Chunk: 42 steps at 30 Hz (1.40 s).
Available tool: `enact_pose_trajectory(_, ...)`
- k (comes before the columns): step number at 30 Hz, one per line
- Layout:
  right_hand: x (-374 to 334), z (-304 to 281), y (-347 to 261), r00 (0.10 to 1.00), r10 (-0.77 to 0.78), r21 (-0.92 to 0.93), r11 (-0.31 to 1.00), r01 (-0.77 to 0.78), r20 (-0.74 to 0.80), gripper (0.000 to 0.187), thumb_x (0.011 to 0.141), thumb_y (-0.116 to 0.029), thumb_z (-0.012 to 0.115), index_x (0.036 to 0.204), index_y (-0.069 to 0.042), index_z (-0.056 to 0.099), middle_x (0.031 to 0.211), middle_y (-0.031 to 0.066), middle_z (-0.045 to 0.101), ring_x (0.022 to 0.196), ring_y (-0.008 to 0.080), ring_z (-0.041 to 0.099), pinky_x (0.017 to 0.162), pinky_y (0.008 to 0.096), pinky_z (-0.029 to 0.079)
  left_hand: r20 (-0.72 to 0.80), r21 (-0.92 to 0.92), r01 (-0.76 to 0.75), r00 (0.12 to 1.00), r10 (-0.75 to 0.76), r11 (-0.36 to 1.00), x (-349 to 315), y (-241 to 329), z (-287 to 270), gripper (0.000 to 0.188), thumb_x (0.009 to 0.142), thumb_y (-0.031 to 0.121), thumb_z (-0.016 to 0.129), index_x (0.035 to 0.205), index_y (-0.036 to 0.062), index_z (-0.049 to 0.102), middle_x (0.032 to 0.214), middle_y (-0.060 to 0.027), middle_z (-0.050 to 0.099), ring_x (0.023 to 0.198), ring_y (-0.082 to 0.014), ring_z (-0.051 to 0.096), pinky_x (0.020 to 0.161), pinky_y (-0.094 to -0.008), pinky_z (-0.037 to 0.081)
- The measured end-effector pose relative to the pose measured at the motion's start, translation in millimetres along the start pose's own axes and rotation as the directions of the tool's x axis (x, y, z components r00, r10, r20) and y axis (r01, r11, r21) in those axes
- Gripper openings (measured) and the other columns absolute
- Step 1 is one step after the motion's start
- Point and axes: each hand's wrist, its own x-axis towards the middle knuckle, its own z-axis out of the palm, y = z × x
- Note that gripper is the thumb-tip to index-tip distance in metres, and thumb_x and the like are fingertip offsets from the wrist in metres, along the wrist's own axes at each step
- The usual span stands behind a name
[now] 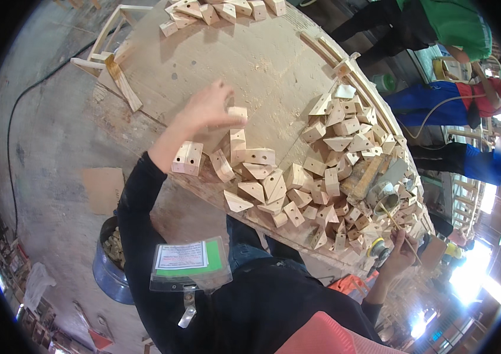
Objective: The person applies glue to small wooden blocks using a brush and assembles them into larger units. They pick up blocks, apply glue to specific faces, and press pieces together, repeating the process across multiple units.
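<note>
My left hand (208, 107) is over the table with its thumb and fingers apart, slightly blurred by motion. Beside its thumb stands a small pale wooden block (237, 112), at the end of a short row of blocks. A pair of drilled blocks (187, 158) sits below my left wrist, near the table edge. At the right, my right hand (401, 252) is closed around a thin wooden stick (393, 219). The stick's far end reaches into an open can (385, 200) among the blocks.
A large heap of angled, drilled blocks (327, 177) covers the table's right side; more blocks (224, 10) lie at the far edge. A sander-like tool (378, 251) is near my right hand. A blue bucket (112, 265) stands on the floor. Several people work at the right.
</note>
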Motion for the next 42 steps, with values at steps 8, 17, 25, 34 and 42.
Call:
enact_pose_trajectory(8, 6.5, -6.2, 12.4, 0.999, -0.038, 0.083, 0.996, 0.035, 0.029, 0.010, 0.091, -0.004, 0.062, 0.090, 0.002, 0.053, 0.087, 0.0149, 0.067, 0.078, 0.0174, 0.069, 0.072, 0.0275, 0.058, -0.600, 0.046, 0.130, 0.796, -0.077, 0.990, 150.4, -49.1, -52.6, 0.042, 0.087, 0.033, 0.061, 0.116, 0.0024, 0.056, 0.111, -0.0199, 0.060, 0.103, -0.0367, 0.060, 0.087, -0.0458, 0.049)
enact_pose_trajectory(17, 7.2, -5.1, 19.3, 0.997, -0.063, 0.180, 0.982, 0.056, 0.036, 0.008, 0.092, -0.002, 0.060, 0.094, 0.003, 0.055, 0.090, 0.0151, 0.067, 0.080, 0.0183, 0.069, 0.072, 0.0274, 0.058, -0.660, -0.097, 0.270, 0.703, -0.265, 0.958, 193.1, -34.9, -32.6, 0.051, 0.078, 0.033, 0.072, 0.115, 0.0062, 0.050, 0.099, -0.0212, 0.065, 0.097, -0.0388, 0.062, 0.082, -0.0458, 0.050)
enact_pose_trajectory(25, 7.5, -7.7, 30.2, 0.998, -0.063, 0.213, 0.975, 0.056, 0.029, 0.007, 0.092, 0.000, 0.059, 0.091, 0.003, 0.053, 0.091, 0.0152, 0.067, 0.081, 0.0185, 0.069, 0.073, 0.0280, 0.058, -0.214, -0.977, -0.215, 0.971, -0.109, -0.001, 125.4, -4.6, -34.8, 0.031, 0.092, 0.017, 0.059, 0.119, 0.0081, 0.048, 0.125, -0.0111, 0.053, 0.114, -0.0227, 0.054, 0.094, -0.0395, 0.046)
enact_pose_trajectory(34, 17.8, -11.2, 47.6, 0.999, -0.001, 0.186, 0.982, -0.008, 0.049, 0.010, 0.089, -0.001, 0.065, 0.095, 0.004, 0.058, 0.087, 0.0139, 0.068, 0.079, 0.0179, 0.069, 0.073, 0.0266, 0.056, -0.005, -0.902, 0.160, 0.924, 0.382, -0.400, 47.2, 82.9, -3.1, 0.054, 0.094, 0.021, 0.052, 0.137, -0.0081, 0.035, 0.133, -0.0188, 0.050, 0.117, -0.0249, 0.054, 0.099, -0.0377, 0.047)
enact_pose_trajectory(42, 22.4, -17.5, 44.6, 0.993, 0.093, 0.445, 0.888, -0.114, 0.070, 0.013, 0.088, -0.006, 0.068, 0.088, 0.002, 0.058, 0.085, 0.0094, 0.069, 0.079, 0.0137, 0.069, 0.071, 0.0238, 0.056, 0.201, -0.965, 0.231, 0.954, 0.221, -0.121, -23.1, 179.6, 36.3, 0.050, 0.099, 0.029, 0.041, 0.134, -0.0062, 0.039, 0.126, -0.0212, 0.052, 0.107, -0.0228, 0.058, 0.090, -0.0321, 0.050)
